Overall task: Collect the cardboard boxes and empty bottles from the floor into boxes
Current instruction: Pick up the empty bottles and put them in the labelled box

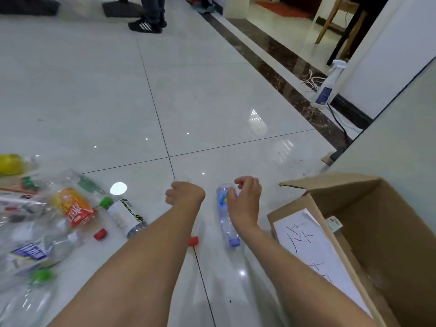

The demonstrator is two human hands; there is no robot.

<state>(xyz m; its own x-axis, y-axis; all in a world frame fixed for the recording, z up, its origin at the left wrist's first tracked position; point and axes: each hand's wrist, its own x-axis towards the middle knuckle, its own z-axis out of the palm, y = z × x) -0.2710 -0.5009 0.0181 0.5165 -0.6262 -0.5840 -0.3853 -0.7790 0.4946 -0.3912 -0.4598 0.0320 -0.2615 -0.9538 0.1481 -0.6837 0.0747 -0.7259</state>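
My left hand (185, 192) is curled round a clear plastic bottle with a red cap (194, 240); most of that bottle is hidden under my forearm. My right hand (245, 199) curls its thumb and fingers round the upper end of a clear bottle with a purple cap (224, 215), low over the floor. An open cardboard box (349, 199) stands just right of that hand, with a white sheet of paper (313, 246) inside. A pile of empty bottles (47, 223) lies on the floor to the left, among them an orange-labelled one (75, 208) and a green-capped one (123, 217).
A loose red cap (100, 233) lies beside the pile. A white spray bottle (326, 87) and cables sit by the wall at the right. A person's legs and dark shoes (147, 24) stand at the far end. A pale wall (401, 128) rises behind the box.
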